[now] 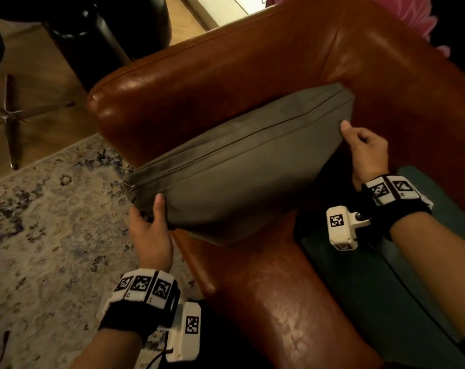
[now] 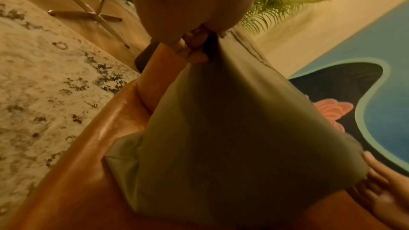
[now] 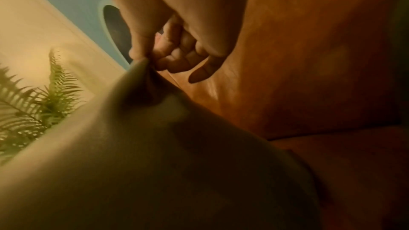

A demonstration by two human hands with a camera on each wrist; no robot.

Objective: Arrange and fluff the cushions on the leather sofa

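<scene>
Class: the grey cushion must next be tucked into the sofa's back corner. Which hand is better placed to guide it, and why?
Probably the right hand: it pinches the grey cushion at the corner nearest the sofa back; the left hand grips the outer corner.

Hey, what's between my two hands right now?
The grey cushion. The left hand grips one corner and the right hand pinches the opposite one, over the leather sofa. The head view shows it best.

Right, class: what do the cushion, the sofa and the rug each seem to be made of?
Cushion: matte grey-green woven cloth, probably; it creases softly where the hands pinch it.
Sofa: glossy brown leather, or a lookalike; it shows highlights and stitched seams.
Rug: pale textile with dark speckled pattern; weave unclear.
</scene>
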